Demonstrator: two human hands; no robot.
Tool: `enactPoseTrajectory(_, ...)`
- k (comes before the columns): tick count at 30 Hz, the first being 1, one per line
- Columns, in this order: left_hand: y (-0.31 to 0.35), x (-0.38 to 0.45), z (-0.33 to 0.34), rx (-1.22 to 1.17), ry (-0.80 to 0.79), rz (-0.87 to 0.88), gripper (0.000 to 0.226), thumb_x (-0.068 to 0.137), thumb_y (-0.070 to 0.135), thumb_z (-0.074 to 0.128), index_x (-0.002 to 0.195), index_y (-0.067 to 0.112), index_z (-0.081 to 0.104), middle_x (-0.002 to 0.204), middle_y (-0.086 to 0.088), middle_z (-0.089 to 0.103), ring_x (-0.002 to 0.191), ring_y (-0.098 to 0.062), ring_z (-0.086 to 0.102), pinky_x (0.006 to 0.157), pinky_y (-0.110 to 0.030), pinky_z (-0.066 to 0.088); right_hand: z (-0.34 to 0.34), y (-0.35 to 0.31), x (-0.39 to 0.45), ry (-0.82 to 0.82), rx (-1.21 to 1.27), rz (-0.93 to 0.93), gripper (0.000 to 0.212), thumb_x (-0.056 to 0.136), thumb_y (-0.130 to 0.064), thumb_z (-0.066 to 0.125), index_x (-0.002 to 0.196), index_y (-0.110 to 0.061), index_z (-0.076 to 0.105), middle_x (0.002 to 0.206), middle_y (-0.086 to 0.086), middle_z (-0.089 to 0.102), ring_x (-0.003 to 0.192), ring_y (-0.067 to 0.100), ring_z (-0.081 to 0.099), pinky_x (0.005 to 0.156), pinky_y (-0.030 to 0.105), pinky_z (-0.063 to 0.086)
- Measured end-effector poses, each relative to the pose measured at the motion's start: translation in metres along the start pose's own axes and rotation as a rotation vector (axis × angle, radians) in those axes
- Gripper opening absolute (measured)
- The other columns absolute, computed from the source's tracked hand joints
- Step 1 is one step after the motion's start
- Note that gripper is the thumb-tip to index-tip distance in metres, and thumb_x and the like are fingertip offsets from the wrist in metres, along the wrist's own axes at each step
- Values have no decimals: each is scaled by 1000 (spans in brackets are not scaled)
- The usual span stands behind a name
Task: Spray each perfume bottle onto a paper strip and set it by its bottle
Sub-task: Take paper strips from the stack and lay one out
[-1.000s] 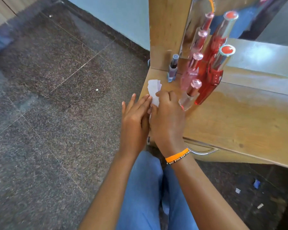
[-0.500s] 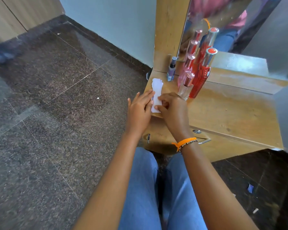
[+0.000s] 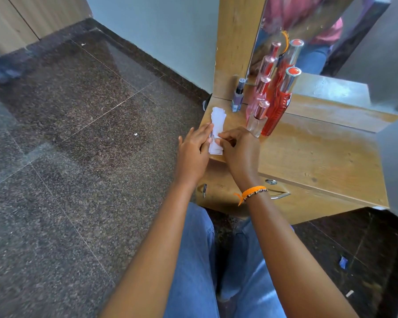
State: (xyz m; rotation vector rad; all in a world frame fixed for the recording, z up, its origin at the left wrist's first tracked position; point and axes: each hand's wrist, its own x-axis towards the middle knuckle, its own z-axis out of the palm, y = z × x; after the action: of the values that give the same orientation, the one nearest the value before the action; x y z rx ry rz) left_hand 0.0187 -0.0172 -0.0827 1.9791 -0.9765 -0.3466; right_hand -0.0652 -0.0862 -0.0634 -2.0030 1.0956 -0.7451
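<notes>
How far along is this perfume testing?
Barely begun. No strip lies beside any bottle yet. The left hand steadies the paper strips while the right hand pinches one off the stack. The red bottle, pink bottle and small purple bottle all await spraying.

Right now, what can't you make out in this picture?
- Head view: whether the right hand pinches one strip or several from the paper stack; its fingers cover that spot.
- The clear bottle: its base sits behind the right hand.
- Labels on the red bottle and the small purple bottle: too small.
- The left hand hides the stack's left edge.
</notes>
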Motion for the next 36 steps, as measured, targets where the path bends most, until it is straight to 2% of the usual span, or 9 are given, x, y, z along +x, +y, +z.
enactPoseTrajectory(6, 2, -1, 1, 100, 8, 7, 42, 97, 13, 42, 138, 19, 43, 146, 1, 43, 140, -30, 27, 116, -52, 9, -2, -9, -10, 89, -122, -196, 14, 88, -9, 58, 92, 0, 68, 105, 13, 65, 86, 29, 62, 71, 39, 49)
enactPoseTrajectory(10, 4, -4, 2, 122, 37, 20, 47, 95, 8, 38, 141, 18, 39, 145, 1, 44, 139, -27, 30, 116, -52, 9, -5, -15, -3, 149, -101, -225, 15, 89, -10, 59, 96, -1, 69, 110, 11, 65, 96, 25, 60, 77, 29, 45)
enactPoseTrajectory(14, 10, -8, 0, 111, 137, 77, 49, 90, 6, 29, 135, 13, 48, 141, -1, 50, 138, -26, 33, 116, -50, 12, -8, -19, 0, 182, -25, -243, 13, 88, -7, 59, 95, -1, 69, 106, 13, 67, 96, 27, 61, 78, 33, 50)
enactPoseTrajectory(21, 13, -6, 1, 297, 92, 226, 45, 86, -5, 39, 121, 13, 60, 134, -1, 56, 138, -30, 30, 115, -54, 8, -15, -28, -1, 210, 77, -269, 16, 87, -2, 59, 100, -1, 69, 104, 15, 70, 97, 27, 65, 83, 43, 53)
enactPoseTrajectory(24, 26, -10, -4, 147, 193, 231, 44, 87, -6, 37, 123, 7, 57, 131, -7, 58, 130, -29, 42, 113, -40, 26, -24, -29, -11, 232, 115, -334, 16, 88, -4, 61, 101, 0, 69, 105, 14, 70, 100, 26, 65, 86, 39, 54)
enactPoseTrajectory(26, 41, -14, -8, -127, 272, 122, 37, 89, 5, 38, 118, 10, 62, 119, -8, 65, 114, -24, 56, 100, -30, 39, -32, -26, -23, 250, 124, -374, 17, 87, -5, 64, 102, 1, 69, 107, 14, 70, 102, 23, 65, 90, 30, 52)
enactPoseTrajectory(29, 68, -21, -11, -559, 169, -114, 27, 89, 28, 45, 87, 21, 71, 87, -7, 72, 85, -25, 67, 79, -40, 51, -44, -13, -43, 249, 101, -410, 17, 84, -2, 66, 101, 1, 70, 107, 14, 70, 101, 19, 65, 92, 15, 46)
enactPoseTrajectory(33, 78, -29, -1, -549, 127, -189, 15, 86, 17, 62, 72, 22, 69, 61, 14, 64, 64, -1, 58, 65, -20, 47, -62, 5, -63, 216, 154, -370, 19, 81, -4, 71, 100, -4, 70, 106, 9, 69, 98, 16, 66, 87, 11, 48)
enactPoseTrajectory(36, 81, -34, 12, -555, 18, -217, 10, 84, 14, 65, 75, 15, 71, 68, 8, 67, 67, -3, 59, 65, -18, 46, -78, 10, -64, 282, 322, -166, 15, 82, -12, 72, 94, -20, 69, 91, -11, 69, 82, 6, 66, 71, 21, 54)
